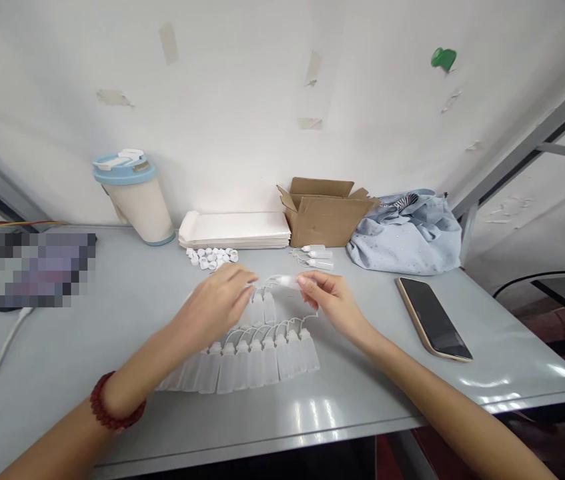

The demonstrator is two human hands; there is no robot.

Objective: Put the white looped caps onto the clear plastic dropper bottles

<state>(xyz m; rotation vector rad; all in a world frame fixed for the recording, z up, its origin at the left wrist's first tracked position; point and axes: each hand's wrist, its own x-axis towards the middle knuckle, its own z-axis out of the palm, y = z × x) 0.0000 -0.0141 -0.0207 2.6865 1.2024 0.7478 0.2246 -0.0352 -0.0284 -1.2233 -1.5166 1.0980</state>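
Note:
Between my right thumb and fingers is a small translucent squeeze bottle; my right hand point(329, 297) points its white neck point(287, 281) leftward, with a thin tube running from it. My left hand point(219, 300) hovers over the bottles with bent, closed fingers, close to that tube; whatever they pinch is too small to make out. Beneath both hands lies a front row of squeeze bottles point(249, 363) with curved thin tubes. Behind it sits a second group of bottles point(262, 308), partly covered by my left hand.
Small white caps point(212, 257) lie in a pile before a stack of white envelopes point(237, 230). A few more bottles point(318, 255) rest near an open cardboard box point(329, 220). Around them are a tumbler point(137, 200), blue cloth point(407, 233), a phone point(435, 319) and a cabled, blurred-out device point(45, 270).

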